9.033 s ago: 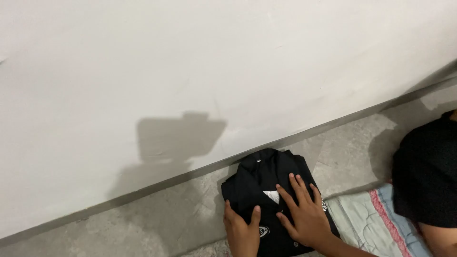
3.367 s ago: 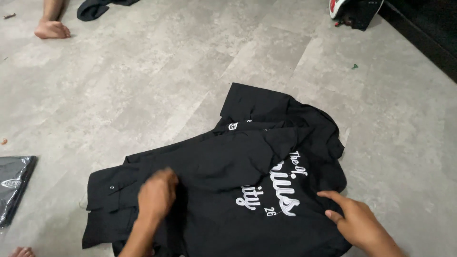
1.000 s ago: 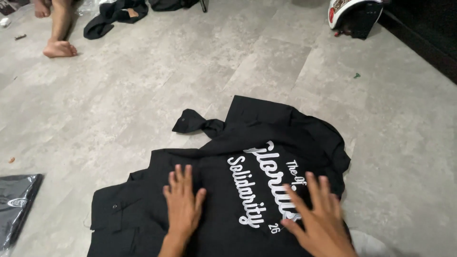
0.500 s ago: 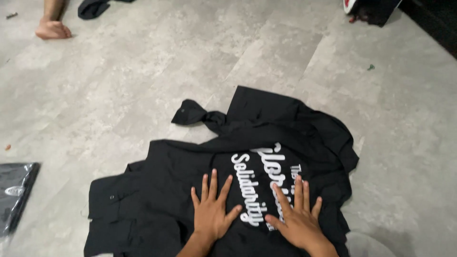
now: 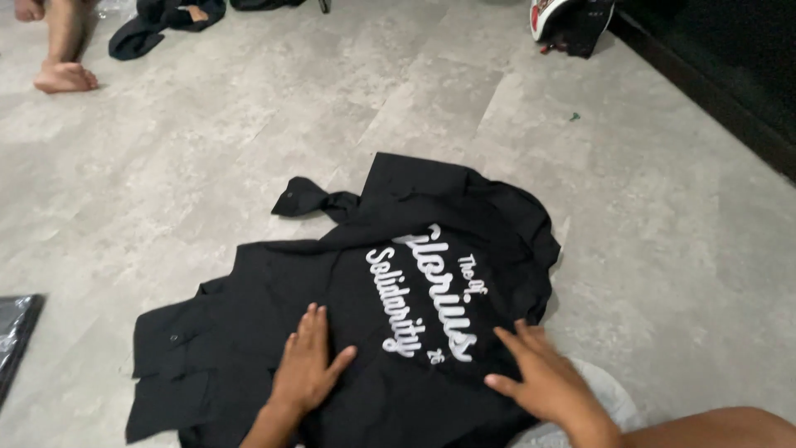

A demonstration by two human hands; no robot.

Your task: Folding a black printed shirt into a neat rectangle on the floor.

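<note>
Left hand (image 5: 308, 365) flat on the black shirt (image 5: 365, 315), fingers spread, gripping nothing; palm sits just below the white lettering. Right hand (image 5: 543, 382) also open and flat on the shirt's lower right edge, fingers apart. Shirt lies spread back-up on the grey floor (image 5: 663, 232), one sleeve (image 5: 311, 199) poking out past its upper left. Left of the shirt, a dark flat packet (image 5: 16, 332), possibly bagged clothing. Far beyond the shirt: another person's bare foot (image 5: 62, 76), dark garment (image 5: 157, 21), helmet-like object (image 5: 564, 21).

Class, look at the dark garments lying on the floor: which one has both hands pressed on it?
The black shirt with white lettering, spread out in front, under the left hand and right hand. The other dark garment lies untouched far off.
</note>
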